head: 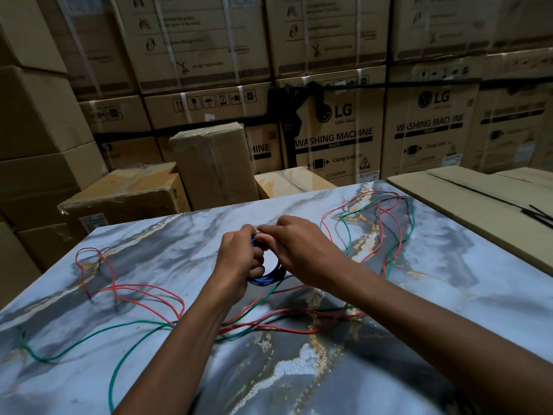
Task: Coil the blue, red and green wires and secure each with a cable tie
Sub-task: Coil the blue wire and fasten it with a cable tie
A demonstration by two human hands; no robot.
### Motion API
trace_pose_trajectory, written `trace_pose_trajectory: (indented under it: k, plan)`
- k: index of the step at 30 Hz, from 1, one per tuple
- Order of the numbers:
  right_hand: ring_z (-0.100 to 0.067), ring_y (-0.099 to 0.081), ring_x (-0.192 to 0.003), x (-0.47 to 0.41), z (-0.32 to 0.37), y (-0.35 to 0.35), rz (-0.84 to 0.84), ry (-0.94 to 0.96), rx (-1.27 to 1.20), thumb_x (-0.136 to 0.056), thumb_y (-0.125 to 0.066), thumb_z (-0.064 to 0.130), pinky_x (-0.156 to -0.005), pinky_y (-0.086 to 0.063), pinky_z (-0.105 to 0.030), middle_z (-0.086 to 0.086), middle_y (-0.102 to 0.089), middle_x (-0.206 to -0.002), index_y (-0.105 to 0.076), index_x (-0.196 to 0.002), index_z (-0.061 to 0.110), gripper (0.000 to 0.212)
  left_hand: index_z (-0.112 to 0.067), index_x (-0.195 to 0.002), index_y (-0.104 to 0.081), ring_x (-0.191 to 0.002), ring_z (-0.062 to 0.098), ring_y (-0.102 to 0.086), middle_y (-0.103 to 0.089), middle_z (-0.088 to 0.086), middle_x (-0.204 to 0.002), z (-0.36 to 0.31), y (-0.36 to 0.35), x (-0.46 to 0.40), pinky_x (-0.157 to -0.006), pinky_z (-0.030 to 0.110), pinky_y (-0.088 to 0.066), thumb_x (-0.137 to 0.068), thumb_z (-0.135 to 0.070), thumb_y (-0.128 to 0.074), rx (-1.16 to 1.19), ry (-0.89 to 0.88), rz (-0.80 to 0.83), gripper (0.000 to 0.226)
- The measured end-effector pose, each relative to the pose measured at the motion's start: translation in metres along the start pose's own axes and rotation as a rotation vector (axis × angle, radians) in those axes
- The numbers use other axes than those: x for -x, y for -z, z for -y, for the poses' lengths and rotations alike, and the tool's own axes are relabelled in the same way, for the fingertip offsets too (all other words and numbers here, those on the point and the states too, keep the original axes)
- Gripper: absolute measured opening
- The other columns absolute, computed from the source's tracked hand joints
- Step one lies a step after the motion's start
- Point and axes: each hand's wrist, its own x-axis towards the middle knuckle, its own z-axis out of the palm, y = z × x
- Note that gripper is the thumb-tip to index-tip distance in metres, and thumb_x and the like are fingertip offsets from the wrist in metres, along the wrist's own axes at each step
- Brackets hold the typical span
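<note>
- Left hand (239, 259) grips the blue wire coil (269, 275), loop standing upright between both hands.
- Right hand (294, 245) pinches the coil's top, fingers together; any cable tie there is hidden.

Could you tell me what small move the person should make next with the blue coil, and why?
Probably go on fastening the blue coil at its top. The left hand grips the coil, and the right hand pinches at its top, where any tie is too hidden to confirm. The red wire and green wire lie loose on the table, so they can wait.
</note>
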Motion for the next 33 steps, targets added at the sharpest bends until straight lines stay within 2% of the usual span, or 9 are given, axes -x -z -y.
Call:
trace_pose_trajectory:
  k: [5, 8, 9, 11, 18, 22, 24, 27, 33]
  plan:
    - [-0.022, -0.064, -0.071, 0.003, -0.001, 0.0, -0.108, -0.135, -0.253, -0.099, -0.056, 0.03, -0.063, -0.051, -0.042, -0.006, -0.072, -0.074, -0.079, -0.098, 0.017, 0.027, -0.01, -0.072, -0.042, -0.037, 0.009, -0.019, -0.027, -0.002, -0.045, 0.003, -0.006, 0.0, -0.042, 0.02, -0.016, -0.101, -0.012, -0.034, -0.011, -0.003, -0.047, 0.03]
    - [-0.009, -0.072, -0.083, 0.002, -0.011, 0.008, 0.02, -0.172, -0.378, -0.095, -0.067, 0.034, -0.072, -0.058, -0.031, 0.001, -0.079, -0.089, -0.079, -0.112, 0.021, 0.025, -0.01, -0.076, -0.041, -0.039, 0.011, -0.018, -0.026, 0.0, -0.047, 0.002, -0.004, -0.003, -0.044, 0.021, -0.015, -0.1, -0.012, -0.035, -0.008, 0.014, -0.052, 0.025]
    - [-0.004, -0.072, -0.089, 0.001, -0.018, 0.012, 0.081, -0.185, -0.432, -0.092, -0.072, 0.032, -0.075, -0.057, -0.023, 0.002, -0.079, -0.095, -0.077, -0.119, 0.022, 0.029, -0.01, -0.077, -0.04, -0.039, 0.011, -0.017, -0.026, 0.0, -0.047, 0.001, -0.002, -0.003, -0.044, 0.022, -0.014, -0.1, -0.012, -0.035, 0.002, 0.029, -0.045, 0.024]
    - [-0.001, -0.072, -0.092, 0.002, -0.028, 0.017, 0.144, -0.206, -0.491, -0.089, -0.078, 0.029, -0.079, -0.057, -0.02, 0.002, -0.079, -0.098, -0.073, -0.127, 0.024, 0.039, -0.013, -0.079, -0.037, -0.04, 0.011, -0.015, -0.024, -0.001, -0.048, 0.0, 0.001, -0.003, -0.043, 0.021, -0.013, -0.101, -0.014, -0.033, 0.011, 0.057, -0.004, 0.022]
    - [0.0, -0.072, -0.092, 0.001, -0.024, 0.016, 0.085, -0.147, -0.458, -0.091, -0.076, 0.037, -0.076, -0.057, -0.017, 0.004, -0.078, -0.106, -0.077, -0.12, 0.023, 0.032, -0.016, -0.102, -0.035, -0.038, 0.008, -0.02, -0.033, -0.002, -0.047, 0.002, 0.003, -0.006, -0.039, 0.019, -0.017, -0.105, -0.019, -0.025, -0.025, 0.048, 0.058, 0.011]
    - [-0.005, -0.074, -0.098, 0.004, -0.02, 0.011, 0.049, -0.142, -0.548, -0.095, -0.071, 0.039, -0.086, -0.062, -0.038, 0.004, -0.079, -0.105, -0.077, -0.119, 0.022, 0.03, -0.017, -0.105, -0.037, -0.037, 0.009, -0.021, -0.034, -0.002, -0.046, 0.0, -0.002, -0.003, -0.04, 0.017, -0.016, -0.102, -0.009, -0.025, -0.014, 0.024, 0.044, 0.015]
    - [-0.005, -0.074, -0.091, 0.004, -0.019, 0.01, 0.012, -0.14, -0.568, -0.096, -0.07, 0.034, -0.08, -0.063, -0.038, 0.004, -0.08, -0.101, -0.078, -0.116, 0.02, 0.025, -0.017, -0.107, -0.037, -0.038, 0.01, -0.019, -0.031, 0.0, -0.05, 0.0, -0.002, -0.003, -0.04, 0.019, -0.016, -0.102, -0.009, -0.023, -0.028, 0.025, 0.04, 0.017]
    - [-0.001, -0.067, -0.066, 0.004, -0.014, 0.011, -0.048, -0.132, -0.481, -0.097, -0.07, 0.027, -0.058, -0.052, -0.023, 0.006, -0.079, -0.087, -0.081, -0.11, 0.021, 0.018, -0.017, -0.106, -0.037, -0.038, 0.01, -0.019, -0.031, -0.001, -0.049, 0.0, -0.002, -0.001, -0.041, 0.021, -0.015, -0.101, -0.008, -0.023, -0.022, 0.026, 0.025, 0.018]
    - [-0.009, -0.065, -0.066, 0.002, -0.009, 0.003, -0.171, 0.046, -0.212, -0.095, -0.069, 0.023, -0.061, -0.054, -0.032, -0.002, -0.074, -0.078, -0.082, -0.106, 0.022, 0.017, -0.015, -0.088, -0.034, -0.037, 0.009, -0.017, -0.025, -0.002, -0.047, 0.001, -0.004, 0.0, -0.041, 0.02, -0.014, -0.102, -0.009, -0.02, 0.024, 0.044, 0.016, 0.02]
